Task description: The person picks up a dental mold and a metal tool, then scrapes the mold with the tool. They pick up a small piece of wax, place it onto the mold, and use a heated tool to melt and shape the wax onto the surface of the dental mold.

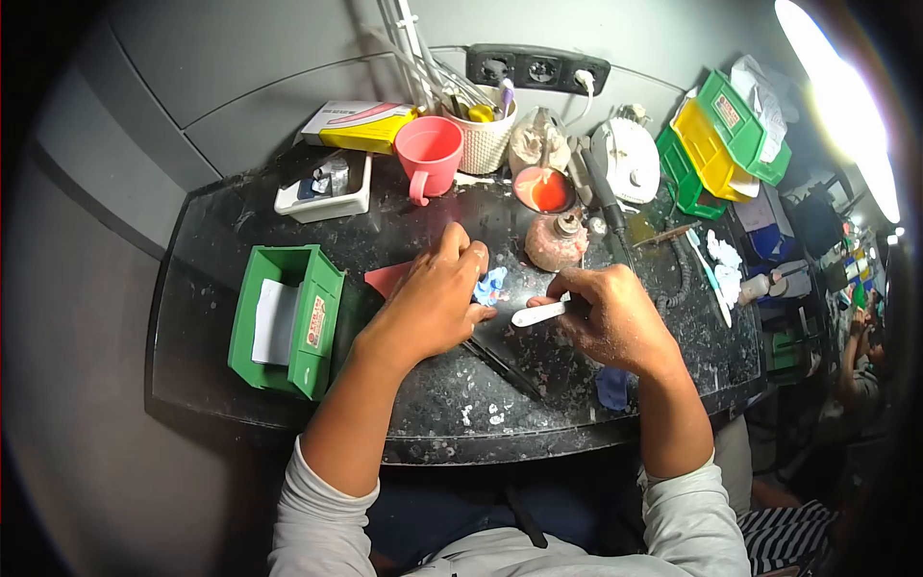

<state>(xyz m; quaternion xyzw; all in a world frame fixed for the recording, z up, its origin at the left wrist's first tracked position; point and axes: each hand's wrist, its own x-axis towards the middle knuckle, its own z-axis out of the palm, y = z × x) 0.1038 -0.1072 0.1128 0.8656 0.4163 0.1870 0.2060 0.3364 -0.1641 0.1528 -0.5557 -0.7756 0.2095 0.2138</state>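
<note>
My left hand [435, 296] is low over the dark worktop, its fingers and thumb curled around a small light-blue lump [491, 286]. The lump's left side is hidden behind the fingers. From under that hand sticks out the corner of a pink sheet [385, 279]. My right hand [615, 319] is closed on a small spatula [541, 313]. The spatula's rounded whitish blade points left toward the lump, apart from it. Below and between my hands lies a thin dark tool [504, 368]. Near my right wrist is a flat blue piece [612, 388].
A green bin [315, 332] with white paper stands left. Behind my hands are a pink mug [429, 156], a bowl of red material [546, 190] and a round flask-like burner [558, 242]. A toothbrush [710, 279] and corded handpiece [604, 192] lie right. White residue specks the worktop [260, 207].
</note>
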